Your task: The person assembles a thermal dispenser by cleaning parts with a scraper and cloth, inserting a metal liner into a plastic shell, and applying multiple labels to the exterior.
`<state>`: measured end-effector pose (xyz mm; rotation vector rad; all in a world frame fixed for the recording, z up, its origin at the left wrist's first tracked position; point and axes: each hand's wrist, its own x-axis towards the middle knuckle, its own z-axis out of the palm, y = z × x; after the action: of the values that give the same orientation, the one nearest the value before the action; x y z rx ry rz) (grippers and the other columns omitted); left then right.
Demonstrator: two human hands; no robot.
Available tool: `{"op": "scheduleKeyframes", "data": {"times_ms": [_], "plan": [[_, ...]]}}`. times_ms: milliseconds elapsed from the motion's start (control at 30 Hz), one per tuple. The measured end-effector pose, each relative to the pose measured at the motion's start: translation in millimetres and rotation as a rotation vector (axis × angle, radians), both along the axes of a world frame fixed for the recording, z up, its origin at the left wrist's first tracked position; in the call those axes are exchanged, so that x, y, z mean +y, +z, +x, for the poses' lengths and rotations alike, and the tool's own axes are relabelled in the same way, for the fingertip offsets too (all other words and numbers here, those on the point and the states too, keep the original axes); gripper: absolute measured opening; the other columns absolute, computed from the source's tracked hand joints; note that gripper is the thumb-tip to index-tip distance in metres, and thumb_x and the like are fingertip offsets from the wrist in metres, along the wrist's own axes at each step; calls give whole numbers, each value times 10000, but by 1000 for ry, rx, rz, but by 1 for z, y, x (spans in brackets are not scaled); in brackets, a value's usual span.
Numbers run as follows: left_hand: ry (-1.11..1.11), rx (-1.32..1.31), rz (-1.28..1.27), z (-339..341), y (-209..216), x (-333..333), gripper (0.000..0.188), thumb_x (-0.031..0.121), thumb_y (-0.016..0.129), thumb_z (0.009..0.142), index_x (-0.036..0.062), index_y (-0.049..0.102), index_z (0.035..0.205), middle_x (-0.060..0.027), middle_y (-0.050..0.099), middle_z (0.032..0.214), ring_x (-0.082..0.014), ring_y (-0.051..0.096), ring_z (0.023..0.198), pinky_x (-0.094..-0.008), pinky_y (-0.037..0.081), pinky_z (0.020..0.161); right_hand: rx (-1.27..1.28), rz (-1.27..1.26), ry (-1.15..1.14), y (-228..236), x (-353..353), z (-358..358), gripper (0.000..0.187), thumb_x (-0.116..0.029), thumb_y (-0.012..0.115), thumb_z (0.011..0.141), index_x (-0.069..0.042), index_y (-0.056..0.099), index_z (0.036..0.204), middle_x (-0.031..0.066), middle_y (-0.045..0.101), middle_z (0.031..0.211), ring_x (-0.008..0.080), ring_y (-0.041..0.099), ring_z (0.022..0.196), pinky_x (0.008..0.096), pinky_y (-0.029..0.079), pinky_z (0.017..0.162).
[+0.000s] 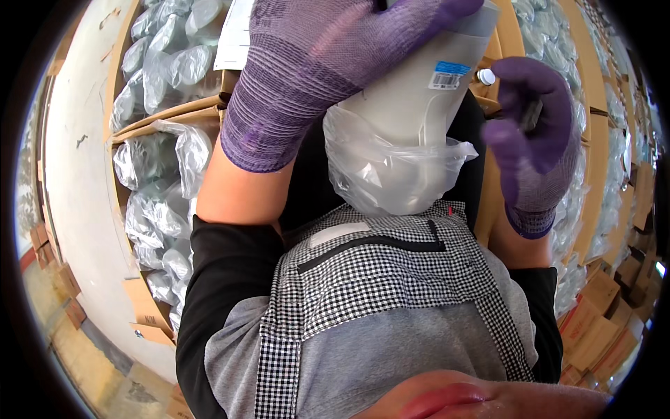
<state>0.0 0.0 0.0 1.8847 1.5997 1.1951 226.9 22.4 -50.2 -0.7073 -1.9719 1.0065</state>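
Note:
A tall, cloudy plastic pitcher (pixel 398 105) leans across my lap, with a ridge like a handle down one side. It bears a small blue and white barcode label (pixel 449 75). Its lower end sits in a crumpled clear plastic bag (pixel 391 167). My left hand (pixel 335 42), in a purple knit glove, grips the pitcher near its upper end; some fingers pass out of view at the top. To the right of the pitcher, apart from it, my gloved right hand (pixel 534 126) is curled round a small greyish thing, too blurred to name. A small white cap-like piece (pixel 486 77) shows beside those fingertips.
On the left stand open cardboard boxes (pixel 171 115) full of bagged clear plastic items (pixel 164 63), with a white paper sheet (pixel 234 35) on one. More filled boxes (pixel 590 153) line the right side. Brown cartons (pixel 593 314) are stacked at the lower right. Pale floor (pixel 91 153) runs along the left.

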Motion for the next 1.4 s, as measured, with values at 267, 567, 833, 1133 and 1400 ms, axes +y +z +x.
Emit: {"op": "scheduleKeyframes", "data": {"times_ms": [267,567,833,1133,1400], "plan": [[-174,-274,402,-7,-49,17,242,247,657,917,6,678,915,-136,637,795,-272,618,752,-383,489,714,-376,388,-60,30,-3,-6,554,-256,867,737,-29,644,1191,13,587,1039,48,416,717,199,379,655],[-166,-194,613,-10,-61,15,230,251,628,919,22,632,937,-175,606,851,-353,603,846,-439,484,772,-739,1059,285,72,25,-3,570,-291,850,698,-54,678,1188,120,557,1160,251,588,985,375,497,804],[-169,-213,636,-11,-67,20,247,257,607,916,11,604,894,-184,585,819,-366,597,823,-445,485,759,-864,708,315,97,32,-3,548,-402,636,845,-28,601,1242,175,543,1229,282,567,1056,406,472,838],[-262,-312,766,-11,-71,23,261,279,635,893,19,618,904,-185,597,869,-370,595,864,-454,481,800,-913,1372,395,101,51,-13,430,-51,788,758,-47,630,1158,149,639,1086,326,624,983,410,485,836],[-51,-177,915,1,-58,-4,203,188,761,785,63,680,922,-154,628,1038,-374,599,988,-492,457,916,-706,727,315,96,35,-10,322,28,698,848,13,603,1156,171,604,1123,234,625,1003,308,527,823]]}}
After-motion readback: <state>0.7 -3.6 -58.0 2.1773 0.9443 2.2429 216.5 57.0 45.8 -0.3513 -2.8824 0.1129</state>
